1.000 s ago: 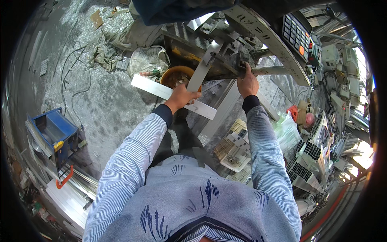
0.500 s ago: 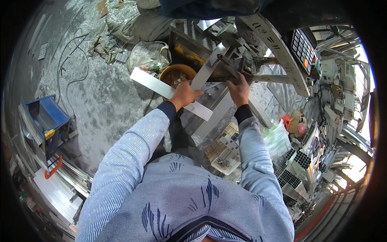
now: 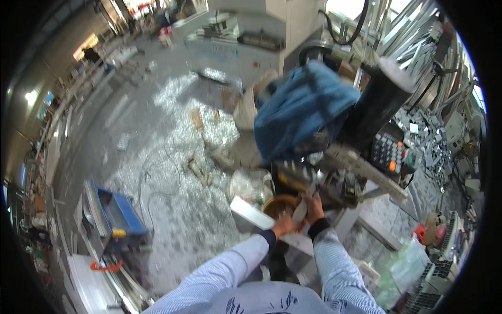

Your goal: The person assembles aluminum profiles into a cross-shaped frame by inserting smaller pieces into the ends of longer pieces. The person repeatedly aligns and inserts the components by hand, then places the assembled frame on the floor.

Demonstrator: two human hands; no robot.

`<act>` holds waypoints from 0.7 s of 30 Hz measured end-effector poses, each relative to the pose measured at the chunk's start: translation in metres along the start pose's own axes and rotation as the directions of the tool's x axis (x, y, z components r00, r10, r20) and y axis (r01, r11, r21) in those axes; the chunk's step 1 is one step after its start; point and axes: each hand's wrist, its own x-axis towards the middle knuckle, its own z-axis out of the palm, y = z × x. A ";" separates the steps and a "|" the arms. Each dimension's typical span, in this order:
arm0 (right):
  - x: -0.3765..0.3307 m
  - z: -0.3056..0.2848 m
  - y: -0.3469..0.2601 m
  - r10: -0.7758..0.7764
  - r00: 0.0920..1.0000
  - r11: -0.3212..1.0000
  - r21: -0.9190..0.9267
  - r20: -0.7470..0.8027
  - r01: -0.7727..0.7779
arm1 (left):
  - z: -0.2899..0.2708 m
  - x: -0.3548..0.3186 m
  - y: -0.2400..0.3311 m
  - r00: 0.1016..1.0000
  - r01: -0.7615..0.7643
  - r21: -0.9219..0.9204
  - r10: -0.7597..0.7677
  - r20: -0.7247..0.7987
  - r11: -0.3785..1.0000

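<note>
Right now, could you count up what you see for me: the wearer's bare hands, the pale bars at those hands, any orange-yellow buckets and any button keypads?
Bare hands: 2 (left hand, right hand)
Pale bars: 2 (long bar, crossing bar, blurred)
Orange-yellow bucket: 1
Button keypad: 1
Total: 6

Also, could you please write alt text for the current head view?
A person's left hand grips a long, flat, pale metal bar near a round orange-yellow bucket; the right hand is close by, its grip too blurred to tell. A blue, box-shaped object stands on the grey floor to the left.
</note>
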 end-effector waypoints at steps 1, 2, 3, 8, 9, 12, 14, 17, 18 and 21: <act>0.000 0.005 0.000 0.010 0.999 1.000 -0.025 0.033 -0.009 | -0.004 0.002 -0.002 0.996 -0.021 -0.068 0.027 0.085 0.997; -0.002 0.006 -0.004 0.033 0.998 0.998 -0.064 0.045 -0.030 | -0.003 0.005 0.001 0.985 0.034 -0.232 0.006 0.171 0.972; -0.003 0.010 -0.004 0.045 0.998 0.998 -0.039 0.034 -0.043 | -0.006 0.005 0.001 0.983 0.005 -0.195 0.031 0.181 0.981; 0.000 0.011 -0.003 0.061 0.998 0.998 -0.023 -0.015 -0.061 | -0.013 0.004 0.012 0.975 0.030 -0.214 0.019 0.223 0.976; 0.002 0.010 0.000 0.049 0.998 0.999 -0.011 -0.037 -0.049 | -0.015 0.002 0.014 0.967 0.078 -0.183 -0.030 0.252 0.980; 0.012 0.004 0.009 0.017 0.999 1.000 -0.021 -0.038 -0.018 | -0.019 0.001 0.021 0.962 0.106 -0.131 -0.068 0.266 0.986; 0.017 0.000 0.014 -0.135 0.989 0.970 -0.194 0.065 0.145 | -0.019 0.000 0.023 0.961 0.124 -0.151 -0.081 0.265 0.981; 0.021 -0.003 0.015 -0.046 0.999 0.991 -0.124 0.004 0.046 | -0.017 -0.001 0.023 0.978 0.061 -0.152 -0.029 0.206 0.986; 0.021 -0.002 0.013 0.025 0.999 0.999 -0.035 -0.023 -0.026 | -0.017 -0.001 0.022 0.979 0.065 -0.155 -0.033 0.201 0.986; 0.018 0.001 0.010 0.004 0.999 0.998 -0.065 -0.045 -0.007 | -0.015 -0.001 0.021 0.976 0.078 -0.128 -0.049 0.213 0.989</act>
